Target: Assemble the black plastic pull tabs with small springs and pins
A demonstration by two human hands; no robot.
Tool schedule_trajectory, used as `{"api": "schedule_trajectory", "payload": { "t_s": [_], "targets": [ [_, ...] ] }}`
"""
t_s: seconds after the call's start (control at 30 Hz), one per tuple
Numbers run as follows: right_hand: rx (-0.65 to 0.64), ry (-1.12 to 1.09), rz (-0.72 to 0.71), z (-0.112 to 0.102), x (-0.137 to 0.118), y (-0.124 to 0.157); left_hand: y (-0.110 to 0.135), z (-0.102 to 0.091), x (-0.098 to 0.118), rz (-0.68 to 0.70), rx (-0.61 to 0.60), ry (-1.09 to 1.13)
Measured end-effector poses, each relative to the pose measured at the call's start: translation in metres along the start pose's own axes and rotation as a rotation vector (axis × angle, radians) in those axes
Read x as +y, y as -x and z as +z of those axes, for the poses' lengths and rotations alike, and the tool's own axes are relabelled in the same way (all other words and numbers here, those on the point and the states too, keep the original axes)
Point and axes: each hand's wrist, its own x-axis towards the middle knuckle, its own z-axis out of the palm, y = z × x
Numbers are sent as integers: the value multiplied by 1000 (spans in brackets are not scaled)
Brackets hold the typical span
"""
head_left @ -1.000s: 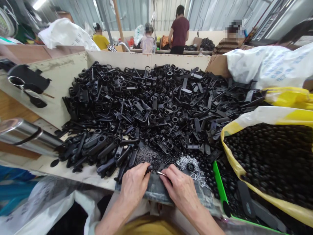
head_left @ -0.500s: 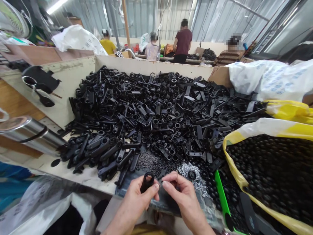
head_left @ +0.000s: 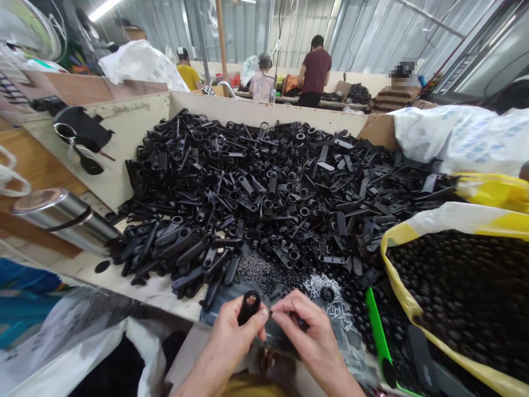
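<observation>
My left hand [head_left: 231, 336] is closed around a black plastic part with a ring-shaped end [head_left: 250, 306], the ring pointing up. Close beside it, my right hand [head_left: 306, 331] has thumb and forefinger pinched on a tiny dark piece near the left thumb tip; its kind is too small to make out. Something dark also shows under the curled right fingers, mostly hidden. Just beyond the hands lie a heap of small grey pieces [head_left: 256, 270] and a pile of silvery pins or screws [head_left: 324, 289]. Finished-looking black handle-like parts [head_left: 177, 248] are stacked to the left.
A large heap of black plastic parts [head_left: 273, 182] fills the walled bench. At right stand a yellow-and-white bag [head_left: 392, 248] of black pieces and a green strip [head_left: 378, 331]. A steel flask [head_left: 66, 218] leans at left. Several people work in the background.
My right fingers have moved slightly left and closer to the left thumb, now pinched together. The left hand keeps the black ring-ended part. The view has shifted a little.
</observation>
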Motion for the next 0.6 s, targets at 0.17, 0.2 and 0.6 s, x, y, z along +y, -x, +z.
{"api": "schedule_trajectory", "payload": {
  "t_s": [0.17, 0.2, 0.6],
  "targets": [
    [-71, 53, -109, -3, 4, 0, 1, -2, -8, 49, 3, -35],
    [-79, 57, -115, -4, 4, 0, 1, -2, -9, 47, -7, -26],
    [52, 27, -13, -1, 1, 10, 9, 8, 15, -233, -59, 377]
  ]
}}
